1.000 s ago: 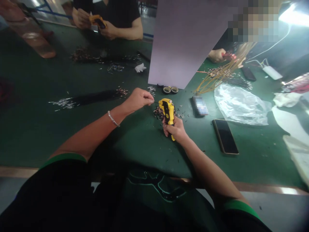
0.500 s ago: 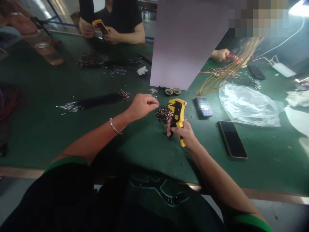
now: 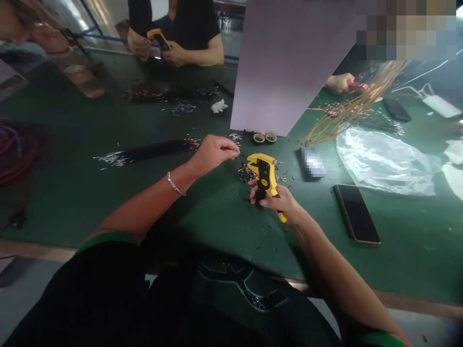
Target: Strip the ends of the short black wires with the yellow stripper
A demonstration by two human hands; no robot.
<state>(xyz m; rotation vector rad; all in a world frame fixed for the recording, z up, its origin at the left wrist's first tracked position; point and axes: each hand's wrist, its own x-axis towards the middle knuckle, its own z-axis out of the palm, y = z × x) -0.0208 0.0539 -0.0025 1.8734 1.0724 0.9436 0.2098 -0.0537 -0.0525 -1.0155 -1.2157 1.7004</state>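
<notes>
My right hand (image 3: 284, 205) is wrapped round the handles of a yellow and black wire stripper (image 3: 265, 176), whose jaws point to the left. My left hand (image 3: 217, 152) is closed in a pinch on a thin dark wire (image 3: 243, 155). That wire spans the short gap from the fingertips to the stripper's jaws; whether the jaws grip it I cannot tell. Partly behind the stripper and my right fingers lies a pile of short wires (image 3: 246, 173) with coppery ends. Left of my left hand, a bundle of black wires (image 3: 155, 150) with silvery ends lies flat.
Two tape rolls (image 3: 265, 138) sit by a tall pale panel (image 3: 282, 62). On the right are a phone (image 3: 357, 213), a blurred-out device (image 3: 313, 161) and a clear plastic bag (image 3: 390, 164). Across the green table (image 3: 144, 207), a person holds a yellow tool (image 3: 159, 38). Red cables (image 3: 18, 159) lie left.
The stripper's jaws have tilted more toward my left hand, and the dark wire now shows between them. The whole view has shifted slightly.
</notes>
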